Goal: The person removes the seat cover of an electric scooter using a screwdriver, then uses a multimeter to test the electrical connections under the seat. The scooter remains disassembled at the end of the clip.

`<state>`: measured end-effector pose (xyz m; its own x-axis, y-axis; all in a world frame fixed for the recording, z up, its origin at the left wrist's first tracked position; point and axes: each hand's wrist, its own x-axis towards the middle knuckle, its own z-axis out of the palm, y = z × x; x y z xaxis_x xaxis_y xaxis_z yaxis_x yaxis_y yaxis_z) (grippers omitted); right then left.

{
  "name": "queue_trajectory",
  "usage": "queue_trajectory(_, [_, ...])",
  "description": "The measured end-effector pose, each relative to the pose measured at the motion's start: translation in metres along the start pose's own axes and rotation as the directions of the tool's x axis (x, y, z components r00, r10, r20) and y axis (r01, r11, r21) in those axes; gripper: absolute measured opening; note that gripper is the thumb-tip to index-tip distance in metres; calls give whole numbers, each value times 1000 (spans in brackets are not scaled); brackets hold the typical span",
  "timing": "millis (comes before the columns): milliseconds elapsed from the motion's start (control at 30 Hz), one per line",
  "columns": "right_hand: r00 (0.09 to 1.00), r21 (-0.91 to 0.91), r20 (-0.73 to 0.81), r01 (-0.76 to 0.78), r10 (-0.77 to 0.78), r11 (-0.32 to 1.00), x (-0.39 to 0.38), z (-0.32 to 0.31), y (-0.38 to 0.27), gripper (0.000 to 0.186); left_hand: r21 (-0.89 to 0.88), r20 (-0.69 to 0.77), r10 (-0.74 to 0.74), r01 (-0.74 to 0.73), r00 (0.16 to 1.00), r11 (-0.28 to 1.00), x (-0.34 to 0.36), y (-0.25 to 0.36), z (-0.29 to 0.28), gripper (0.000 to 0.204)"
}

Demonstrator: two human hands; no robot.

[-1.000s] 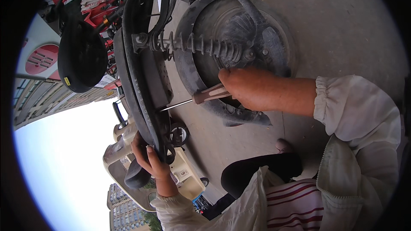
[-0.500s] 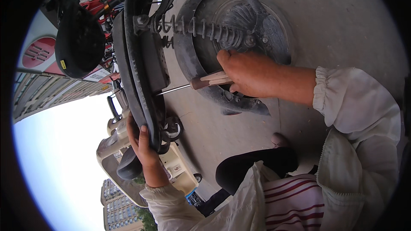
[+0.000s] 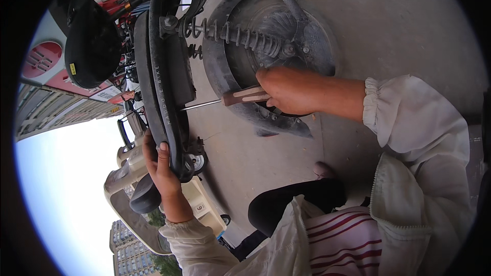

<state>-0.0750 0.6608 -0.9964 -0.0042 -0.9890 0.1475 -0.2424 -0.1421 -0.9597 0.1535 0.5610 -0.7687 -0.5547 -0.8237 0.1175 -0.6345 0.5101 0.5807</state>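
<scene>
My right hand (image 3: 289, 91) is closed around the handle of a screwdriver (image 3: 245, 94); the handle is brown and beige. Its thin steel shaft points left to the underside of an e-bike's long black rear seat (image 3: 159, 87), where the tip is hidden. My left hand (image 3: 162, 166) grips the near end of that seat, thumb on top and fingers curled round the far side. Right of the seat are a dusty coil-spring shock absorber (image 3: 240, 36) and the rear wheel under a grey mudguard (image 3: 217, 56). My right hand is close to the mudguard's lower part.
A black saddle or pad (image 3: 92, 41) juts in at the upper left. Beyond my left hand stands a beige vehicle (image 3: 197, 194) with small wheels. Grey pavement (image 3: 378, 30) lies on the right; my shoe (image 3: 323, 170) rests on it.
The whole view has shifted slightly, so most things sit a little further left. Both hands keep their grips, and the screwdriver's shaft still reaches the seat's underside.
</scene>
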Motion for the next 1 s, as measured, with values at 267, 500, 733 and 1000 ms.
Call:
queue_trajectory(267, [997,-74,44,70,-67,995,8,13,6,44,33,2,10,-10,1000,999,-4,3,0,56])
queue_trajectory(500, [976,-7,-199,87,-86,996,-6,10,7,35,103,-48,17,-12,999,995,-4,0,4,51])
queue_trajectory(733, [992,30,-106,66,-63,997,3,14,13,26,86,-26,-12,15,1000,996,-3,2,4,50])
queue_trajectory(1000, [998,-31,19,59,-58,998,5,8,11,33,90,-40,-15,18,999,996,-2,-1,1,50])
